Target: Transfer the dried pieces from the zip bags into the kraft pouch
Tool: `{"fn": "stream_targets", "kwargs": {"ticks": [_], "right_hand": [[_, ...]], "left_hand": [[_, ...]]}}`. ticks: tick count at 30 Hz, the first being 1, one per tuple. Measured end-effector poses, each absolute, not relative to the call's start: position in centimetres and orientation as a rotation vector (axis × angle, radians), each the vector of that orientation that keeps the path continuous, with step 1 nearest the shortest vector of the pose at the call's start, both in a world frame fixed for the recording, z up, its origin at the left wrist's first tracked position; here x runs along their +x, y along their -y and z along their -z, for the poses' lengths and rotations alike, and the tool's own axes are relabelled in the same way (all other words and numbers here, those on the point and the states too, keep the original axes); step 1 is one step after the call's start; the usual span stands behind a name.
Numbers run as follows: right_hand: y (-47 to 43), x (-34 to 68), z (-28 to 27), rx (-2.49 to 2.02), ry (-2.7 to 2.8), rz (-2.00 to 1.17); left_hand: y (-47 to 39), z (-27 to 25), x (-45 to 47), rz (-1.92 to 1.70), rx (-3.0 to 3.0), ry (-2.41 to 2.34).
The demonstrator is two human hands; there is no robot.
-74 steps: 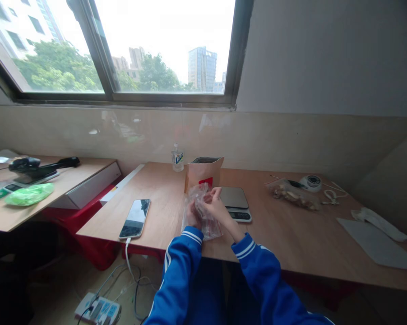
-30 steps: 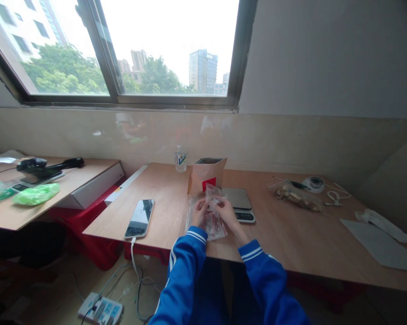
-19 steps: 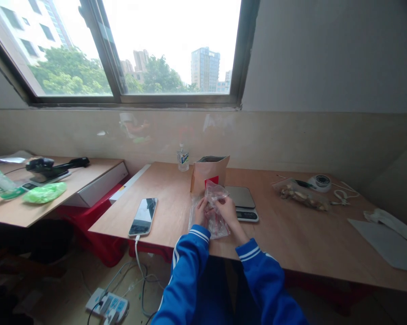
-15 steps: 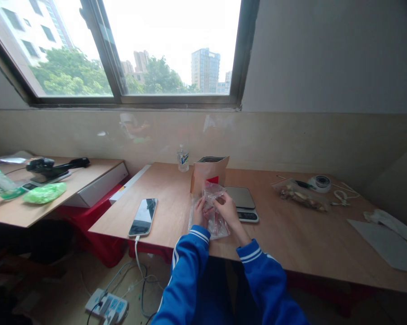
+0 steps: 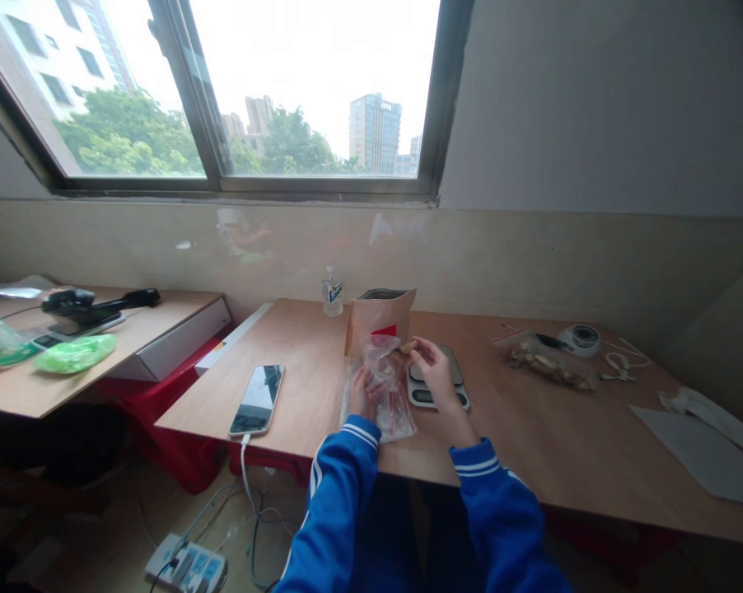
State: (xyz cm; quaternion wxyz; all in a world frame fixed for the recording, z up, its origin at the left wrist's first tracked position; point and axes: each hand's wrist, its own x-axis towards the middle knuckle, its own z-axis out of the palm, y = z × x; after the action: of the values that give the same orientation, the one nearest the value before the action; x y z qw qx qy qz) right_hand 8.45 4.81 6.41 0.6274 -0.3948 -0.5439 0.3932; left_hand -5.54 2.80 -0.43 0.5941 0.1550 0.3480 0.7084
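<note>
Wooden desk (image 5: 532,436) is sitting under a wide window (image 5: 297,91), with phone (image 5: 257,399) charging at left. Scale (image 5: 436,387) is partly hiding behind the right hand (image 5: 436,371), which is pinching a small brownish piece, too small to identify. Left hand (image 5: 360,391) is gripping the clear plastic bag (image 5: 384,395) lying near the desk's front edge.

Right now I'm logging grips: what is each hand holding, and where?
The left hand grips the clear plastic bag at its left side; the right hand pinches a small brownish piece in its fingers.
</note>
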Motion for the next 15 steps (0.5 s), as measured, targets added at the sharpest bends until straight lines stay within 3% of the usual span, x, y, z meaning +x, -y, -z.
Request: {"fn": "stream_targets", "kwargs": {"ticks": [8,15], "right_hand": [[-11.7,7.1,-15.9,-0.695,1.368,-0.398],[-14.0,4.7,-15.1,-0.718,1.954,-0.273]], "left_hand": [[-2.4,0.2,-5.5,-1.624,0.366,-0.770],[-1.8,-1.2,-5.3,-1.592,0.311,-0.778]]}}
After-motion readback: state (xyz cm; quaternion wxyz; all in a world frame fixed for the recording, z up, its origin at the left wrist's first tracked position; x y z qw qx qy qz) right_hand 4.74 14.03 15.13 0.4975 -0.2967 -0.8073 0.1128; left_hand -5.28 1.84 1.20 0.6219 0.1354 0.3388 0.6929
